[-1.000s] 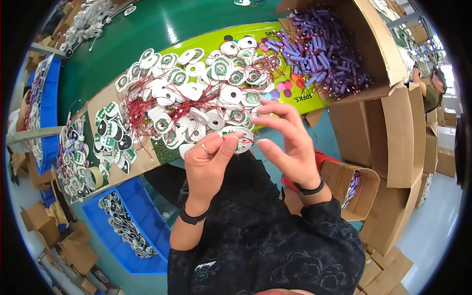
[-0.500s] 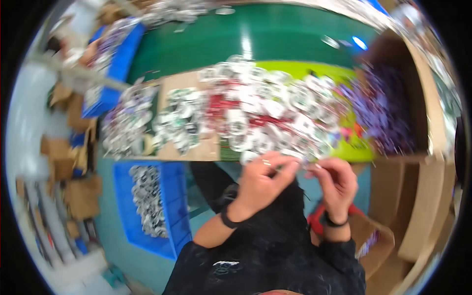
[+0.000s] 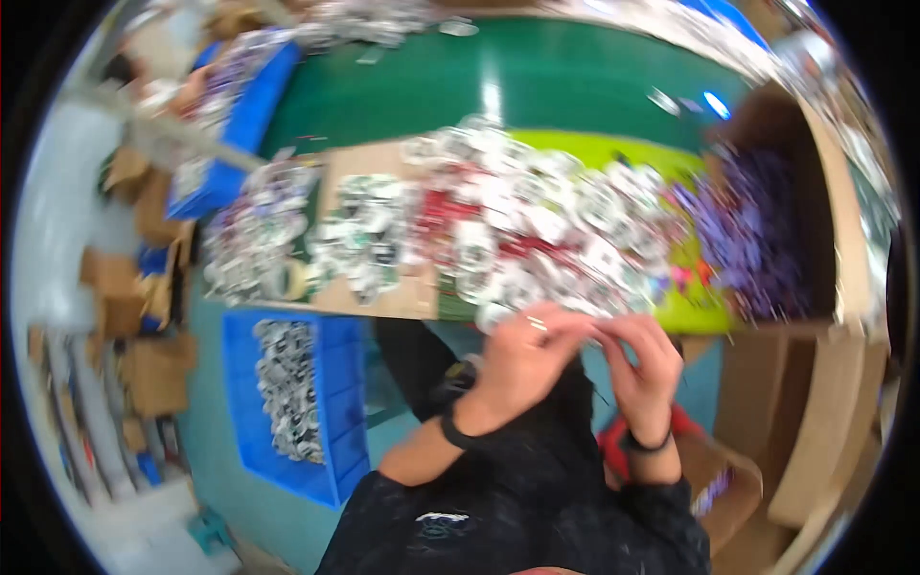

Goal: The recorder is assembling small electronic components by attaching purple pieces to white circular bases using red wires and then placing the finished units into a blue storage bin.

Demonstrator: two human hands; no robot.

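Note:
My left hand [image 3: 522, 369] and my right hand [image 3: 648, 372] meet at the near edge of the table, thumbs and fingers pinched with the tips almost touching. Whatever sits between them is too small and blurred to name. Just beyond my fingers spreads a heap of white, roundish tag-like pieces [image 3: 546, 225], with dark marks. Red cord-like strands [image 3: 448, 213] run among them. Part of the heap's near side is hidden behind my hands.
A cardboard box [image 3: 822, 192] with purple strands [image 3: 752, 235] stands at the right. More white pieces lie in piles on the left of the table [image 3: 412, 305]. Below it is a blue bin [image 3: 340, 412] of similar pieces. An open cardboard box [image 3: 743, 470] sits low right.
My right hand has moved left, so its fingertips now come close to those of my left hand; a small gap showed between them before. The whole view has shifted slightly.

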